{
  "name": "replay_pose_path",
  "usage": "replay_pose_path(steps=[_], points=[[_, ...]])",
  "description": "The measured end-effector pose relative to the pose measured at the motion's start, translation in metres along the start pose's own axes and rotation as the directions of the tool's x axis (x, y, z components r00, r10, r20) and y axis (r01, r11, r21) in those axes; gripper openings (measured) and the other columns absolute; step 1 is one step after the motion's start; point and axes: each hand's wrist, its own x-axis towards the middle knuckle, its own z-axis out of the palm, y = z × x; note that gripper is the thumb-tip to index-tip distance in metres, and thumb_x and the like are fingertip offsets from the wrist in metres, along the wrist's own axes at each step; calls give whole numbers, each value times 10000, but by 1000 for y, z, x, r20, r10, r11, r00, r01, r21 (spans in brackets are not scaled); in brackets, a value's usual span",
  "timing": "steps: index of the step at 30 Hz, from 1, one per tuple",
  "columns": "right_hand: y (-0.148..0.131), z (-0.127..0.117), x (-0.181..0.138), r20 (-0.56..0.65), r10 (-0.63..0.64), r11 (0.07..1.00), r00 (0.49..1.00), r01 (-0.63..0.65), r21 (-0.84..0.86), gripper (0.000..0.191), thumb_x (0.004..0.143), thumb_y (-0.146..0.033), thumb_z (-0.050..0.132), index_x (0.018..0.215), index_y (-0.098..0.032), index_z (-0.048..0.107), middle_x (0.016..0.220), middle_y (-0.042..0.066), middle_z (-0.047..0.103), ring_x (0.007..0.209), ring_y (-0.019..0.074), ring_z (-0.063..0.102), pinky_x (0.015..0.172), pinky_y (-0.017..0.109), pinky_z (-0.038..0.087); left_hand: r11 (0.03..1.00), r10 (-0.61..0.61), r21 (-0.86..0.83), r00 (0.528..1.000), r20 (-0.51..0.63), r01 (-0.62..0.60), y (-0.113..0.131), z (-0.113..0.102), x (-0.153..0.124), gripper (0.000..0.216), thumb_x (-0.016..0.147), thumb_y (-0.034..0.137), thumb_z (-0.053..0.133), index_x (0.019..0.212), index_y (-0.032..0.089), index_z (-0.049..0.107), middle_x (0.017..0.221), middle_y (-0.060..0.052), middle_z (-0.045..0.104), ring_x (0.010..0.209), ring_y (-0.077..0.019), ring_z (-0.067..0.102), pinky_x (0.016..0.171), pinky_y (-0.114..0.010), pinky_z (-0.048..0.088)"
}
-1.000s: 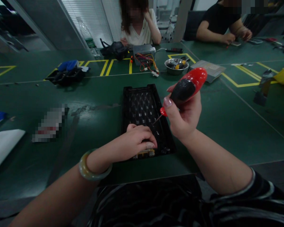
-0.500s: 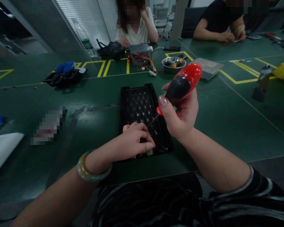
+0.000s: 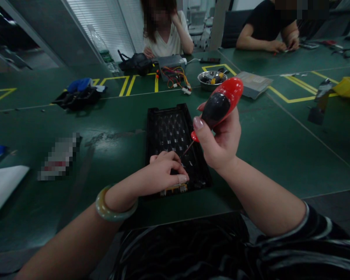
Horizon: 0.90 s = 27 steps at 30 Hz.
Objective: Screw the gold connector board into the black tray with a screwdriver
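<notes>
One broad green surface (image 3: 274, 155) fills most of the view, its near edge running just in front of the person's lap. Two co-workers sit at its far edge, one in white (image 3: 166, 42) and one in black (image 3: 258, 31).

One shallow black tray (image 3: 169, 124) lies close to the middle of the near edge. Green surface stretches widely to its left and right, and beyond its far end as well — room on three sides, with only a narrow strip between tray and near edge. Toward the far edge stand one grey box (image 3: 170, 61) with coloured wires, one flat grey panel (image 3: 255, 83) and one metal bowl (image 3: 209, 86).

Two bare hands work at the tray. The right hand (image 3: 221, 140) has its fingers wrapped round one red-and-black screwdriver (image 3: 221, 105), tilted, its thin shaft pointing down over the tray. The left hand (image 3: 169, 171) is bent over the tray's near end, fingers curled — whether they grip anything I cannot tell. One small gold-coloured strip (image 3: 175, 188) shows just below its thumb.
</notes>
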Motion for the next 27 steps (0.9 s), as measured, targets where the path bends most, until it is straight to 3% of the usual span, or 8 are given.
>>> replay_pose_path(steps=[4, 12, 18, 22, 27], points=[[4, 0, 1, 15, -46, 999, 999, 46, 12, 338, 921, -469, 629, 1174, -283, 505, 1044, 19, 597, 834, 165, 633, 756, 379, 593, 1000, 10, -1, 1000, 20, -10, 0, 0, 0, 263, 886, 470, 612, 932, 281, 788, 1173, -47, 605, 1186, -302, 484, 1059, -539, 284], [10, 4, 1, -23, -91, 996, 996, 92, 16, 267, 916, -438, 636, 1106, -278, 538, 911, 4, 563, 737, 146, 581, 677, 355, 559, 1000, 3, -24, 997, -75, -5, -2, 7, 1, 280, 855, 515, 660, 874, 248, 743, 1153, -38, 597, 1165, -292, 493, 1027, -509, 314], [1, 5, 8, -246, -93, 958, 965, 154, 242, 246, 886, -481, 651, 1013, -283, 579, 890, -4, 555, 593, 107, 496, 526, 288, 454, 998, 32, -46, 996, -89, -37, -4, 6, -2, 252, 871, 499, 652, 885, 264, 738, 1181, -30, 585, 1180, -284, 480, 1048, -517, 293], [-13, 2, 11, -124, -54, 915, 991, 99, 391, 239, 890, -494, 628, 952, -277, 551, 728, -40, 474, 458, 79, 363, 416, 262, 328, 997, 56, -47, 994, -94, -60, -6, 6, -4, 258, 893, 504, 628, 933, 277, 744, 1203, -27, 580, 1184, -279, 479, 1037, -505, 300], [-19, 6, 1, -6, -14, 864, 1000, 15, 503, 224, 791, -374, 728, 931, -238, 617, 715, -24, 520, 494, 92, 439, 429, 270, 358, 997, 66, -42, 991, -118, -72, -5, 8, -4, 266, 904, 496, 625, 942, 266, 755, 1182, -23, 587, 1153, -268, 496, 1015, -482, 324]])
